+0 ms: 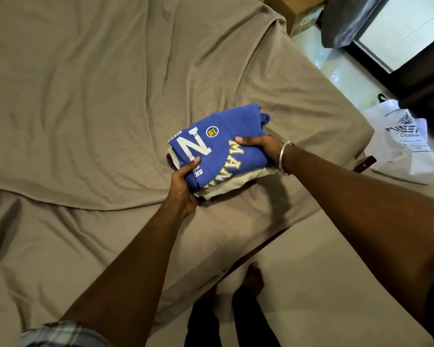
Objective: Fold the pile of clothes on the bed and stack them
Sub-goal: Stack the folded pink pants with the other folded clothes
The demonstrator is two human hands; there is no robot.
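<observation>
— Where are we holding? Our left hand (183,186) grips the stack (218,156) at its seven o'clock corner, thumb laid over the blue shirt (223,136), fingers curled underneath and out of sight; our right hand (261,145) grips the three o'clock edge the same way, thumb on top, a bangle (285,157) on that wrist.

— And the stack itself? Blue shirt on top, a cream piece (236,184) under it, something dark purple (172,162) showing at the bottom; it sits at the centre of the bed (85,96), toward the four o'clock corner; we cannot tell whether it rests on the sheet or is just lifted.

— How will it handle? We judge it light and soft; the layers could slide or sag between our hands, so we should keep fingers under the lowest piece and thumbs pressing down at opposite edges.

— Beyond the bed? A white bag (401,144) on the floor at three o'clock; a box (298,13) at one o'clock.
</observation>
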